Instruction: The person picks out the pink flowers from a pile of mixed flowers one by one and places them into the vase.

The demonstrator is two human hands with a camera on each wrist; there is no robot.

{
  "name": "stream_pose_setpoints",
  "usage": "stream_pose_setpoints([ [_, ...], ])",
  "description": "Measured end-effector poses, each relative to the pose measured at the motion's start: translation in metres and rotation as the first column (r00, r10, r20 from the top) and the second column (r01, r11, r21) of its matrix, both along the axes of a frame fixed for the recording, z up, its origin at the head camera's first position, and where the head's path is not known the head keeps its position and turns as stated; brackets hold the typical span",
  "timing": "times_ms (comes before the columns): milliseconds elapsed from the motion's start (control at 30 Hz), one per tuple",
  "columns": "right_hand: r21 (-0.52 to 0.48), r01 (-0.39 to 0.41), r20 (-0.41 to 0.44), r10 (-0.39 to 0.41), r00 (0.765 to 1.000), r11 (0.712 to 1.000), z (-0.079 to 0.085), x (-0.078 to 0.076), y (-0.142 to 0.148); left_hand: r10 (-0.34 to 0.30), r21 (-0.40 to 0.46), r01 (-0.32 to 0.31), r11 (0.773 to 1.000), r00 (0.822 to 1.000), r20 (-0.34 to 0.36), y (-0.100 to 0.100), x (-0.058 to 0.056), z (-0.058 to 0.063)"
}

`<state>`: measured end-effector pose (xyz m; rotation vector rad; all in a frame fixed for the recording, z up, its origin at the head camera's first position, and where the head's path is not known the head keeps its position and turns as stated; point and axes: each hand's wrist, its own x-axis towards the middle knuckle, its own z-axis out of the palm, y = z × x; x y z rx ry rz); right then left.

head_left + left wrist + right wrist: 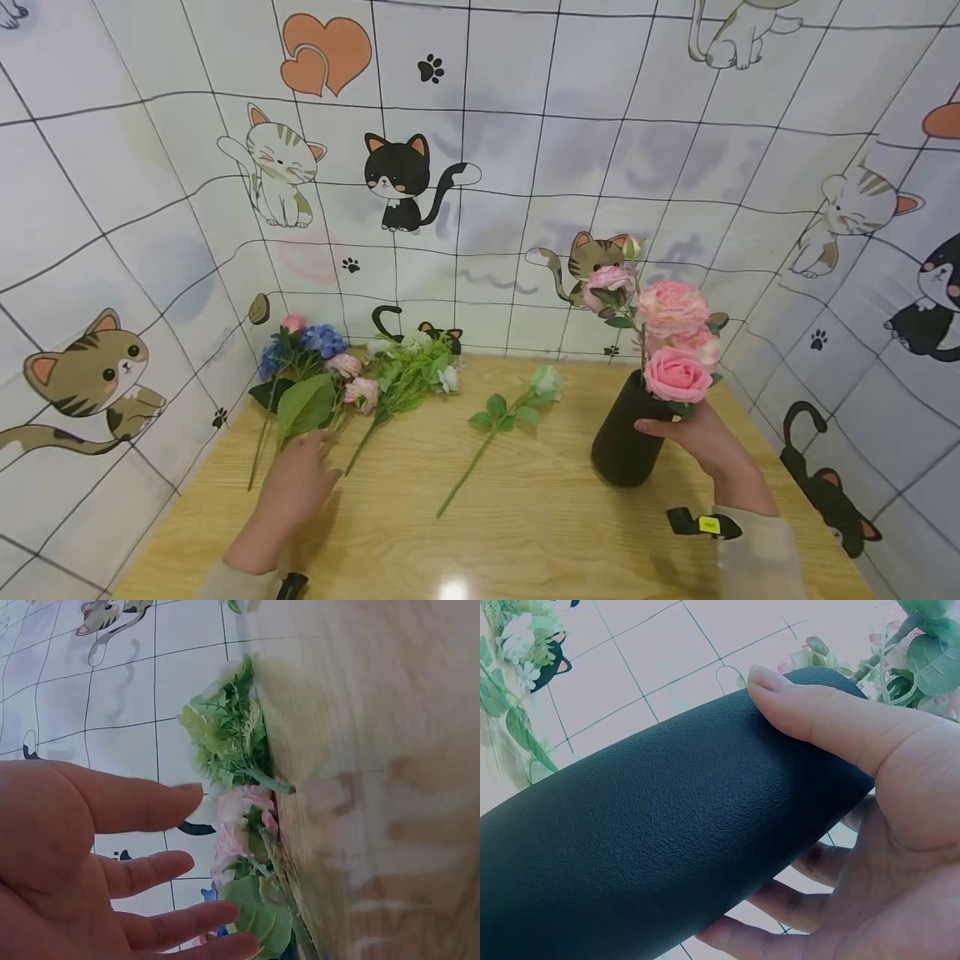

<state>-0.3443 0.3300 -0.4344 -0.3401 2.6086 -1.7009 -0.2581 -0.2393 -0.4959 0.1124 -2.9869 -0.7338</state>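
A black vase (628,442) leans slightly to the right, with several pink flowers (677,333) standing in its mouth. My right hand (701,437) grips it near the top, thumb across the near side and fingers curled round behind, as the right wrist view shows. On the left, my left hand (298,479) reaches toward the stems of pale pink flowers (360,392) and a large green leaf (307,404). Its fingers (176,926) are spread, nothing between them in the left wrist view. Blue flowers (324,340) lie just beyond.
A leafy green spray with white blossoms (408,371) lies right of the pink flowers. One pale green rose (546,382) lies mid-table, its stem pointing toward me. Cat-patterned cloth walls (495,208) enclose the wooden table (480,542) at the back and sides.
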Motion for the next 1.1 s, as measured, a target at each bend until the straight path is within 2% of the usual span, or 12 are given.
stream_pose_setpoints([
  [133, -0.010, 0.002, -0.003, -0.002, 1.000, 1.000, 0.000, -0.001, 0.003, -0.002, -0.060, 0.001, 0.998, 1.000, -0.007, -0.008, -0.001, -0.003],
  [233, -0.016, 0.002, -0.005, -0.002, 1.000, 1.000, -0.001, -0.002, 0.003, 0.006, -0.104, -0.003, 0.995, 1.000, 0.031, -0.018, -0.001, -0.004],
  [467, -0.019, 0.002, 0.011, -0.002, 1.000, 1.000, -0.003, 0.001, 0.001, 0.037, -0.101, -0.026, 0.995, 0.992, 0.117, -0.031, 0.001, -0.003],
  [767, -0.039, 0.003, -0.002, -0.003, 1.000, 0.999, -0.001, 0.002, 0.002, 0.041, -0.150, -0.023, 0.988, 0.992, 0.120, -0.041, 0.001, -0.007],
  [1100, -0.034, -0.001, 0.003, 0.001, 1.000, 0.999, 0.001, 0.000, 0.001, 0.033, -0.224, 0.012, 0.975, 0.980, 0.198, -0.044, 0.001, -0.005],
])
